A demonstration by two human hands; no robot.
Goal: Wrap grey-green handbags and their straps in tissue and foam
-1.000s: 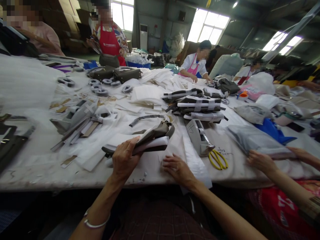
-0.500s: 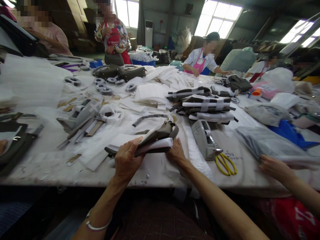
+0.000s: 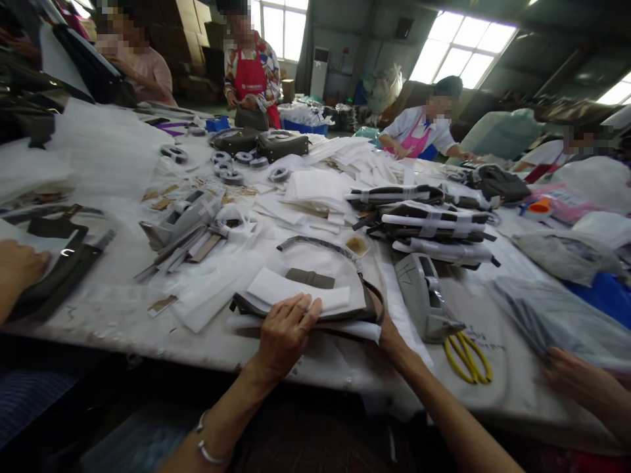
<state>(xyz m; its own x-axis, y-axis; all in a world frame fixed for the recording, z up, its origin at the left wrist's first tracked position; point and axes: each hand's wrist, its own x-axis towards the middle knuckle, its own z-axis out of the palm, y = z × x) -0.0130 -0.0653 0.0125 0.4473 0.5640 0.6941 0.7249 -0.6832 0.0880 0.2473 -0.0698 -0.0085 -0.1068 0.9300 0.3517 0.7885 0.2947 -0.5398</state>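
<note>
An olive-grey handbag point(image 3: 372, 301) lies on its side in front of me, its handle wrapped in clear film and arched toward the back. A flat white foam sheet point(image 3: 276, 289) rests on the bag, and a white padded roll point(image 3: 340, 326) runs along its near edge. My left hand point(image 3: 286, 328) is closed over the near edge, fingertips on the foam sheet. At the bag's right end my right hand point(image 3: 391, 338) holds its side; the strap and bag hide most of those fingers.
A grey tape dispenser point(image 3: 419, 295) and yellow-handled scissors point(image 3: 468, 358) lie to the right, below a stack of wrapped bags point(image 3: 434, 223). Another dispenser point(image 3: 180, 217) stands left. Co-workers' hands are at both sides: one point(image 3: 22, 263) on a bag, one point(image 3: 574, 374) holding plastic.
The handbag, raised and tilted before, now lies flatter, showing its foam-covered face. My left hand has shifted from its left edge onto the near edge. The whole view has swung leftward.
</note>
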